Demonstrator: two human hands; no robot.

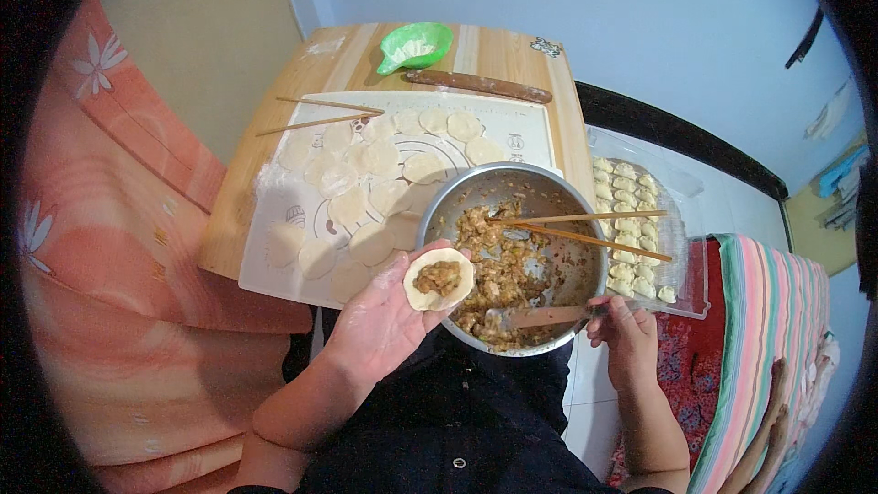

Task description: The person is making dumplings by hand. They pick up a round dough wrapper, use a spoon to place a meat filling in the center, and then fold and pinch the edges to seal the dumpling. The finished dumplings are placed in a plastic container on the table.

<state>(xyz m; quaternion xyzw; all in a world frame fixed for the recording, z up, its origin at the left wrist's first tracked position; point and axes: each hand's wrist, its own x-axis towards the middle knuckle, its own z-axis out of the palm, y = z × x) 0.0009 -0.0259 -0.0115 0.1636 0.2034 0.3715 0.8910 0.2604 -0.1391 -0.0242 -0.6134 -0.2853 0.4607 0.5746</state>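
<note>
My left hand (384,316) lies palm up with its fingers curved under a round dumpling wrapper (413,295). A lump of brown minced filling (439,278) sits in the middle of that wrapper. Right beside it is a metal mixing bowl (585,210), part full of the same filling. A spatula (549,316) with a wooden handle rests its blade in the filling, low in the bowl. At the bowl's right rim my right hand (626,338) closes its fingers round the end of that handle. A pair of chopsticks (604,217) leans across the bowl, over its right rim.
Several loose wrappers (373,244) cover a white mat (261,252) on the wooden table (240,192). Farther back are a rolling pin (478,84), a green dish of flour (416,44) and more chopsticks (320,121). Right of the table, a clear tray (675,238) holds rows of dumplings (625,197).
</note>
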